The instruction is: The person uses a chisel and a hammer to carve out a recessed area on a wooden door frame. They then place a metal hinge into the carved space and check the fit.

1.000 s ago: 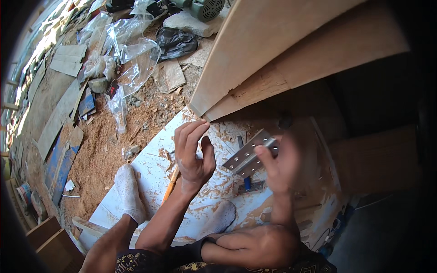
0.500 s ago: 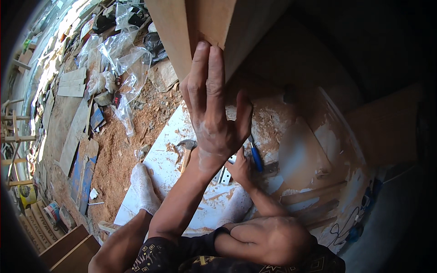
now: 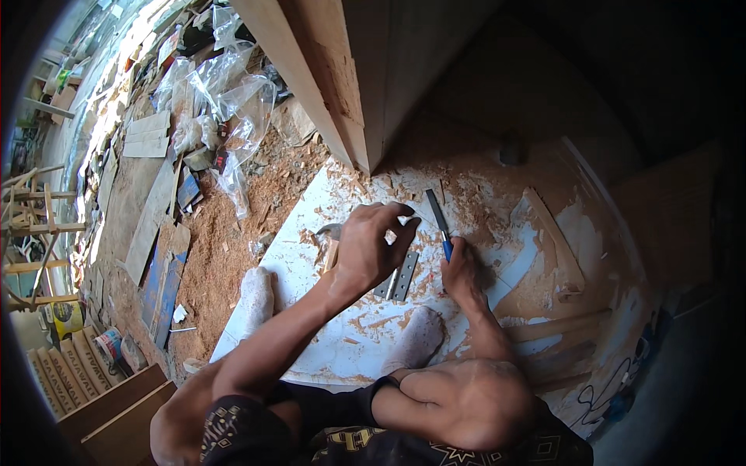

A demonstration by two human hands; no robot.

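My left hand [image 3: 367, 247] hovers over the white board, its thumb and forefinger curled together at the tips. Whatever they pinch, if anything, is too small to make out. My right hand [image 3: 461, 272] grips the blue handle of a chisel [image 3: 437, 210], its flat blade pointing away from me. Below my left hand lies a metal hinge [image 3: 404, 278] with screw holes, partly covered by the hand. A claw hammer [image 3: 332, 250] rests just left of that hand, partly hidden. Beyond both hands stands a wooden door or panel [image 3: 330, 70], its narrow edge toward me, with a recess cut along it.
Wood shavings litter the white board [image 3: 311, 326] under my feet. Left of it are sawdust, scrap planks [image 3: 148, 225] and clear plastic wrap [image 3: 237, 109]. Wood strips [image 3: 556, 241] lie at right, near a dark cable [image 3: 594, 396]. Stacked sacks [image 3: 70, 373] stand at lower left.
My left hand has come down off the panel's edge toward the board, fingers now curled. My right hand has moved right and taken hold of the chisel, which lay on the board. The view has shifted.
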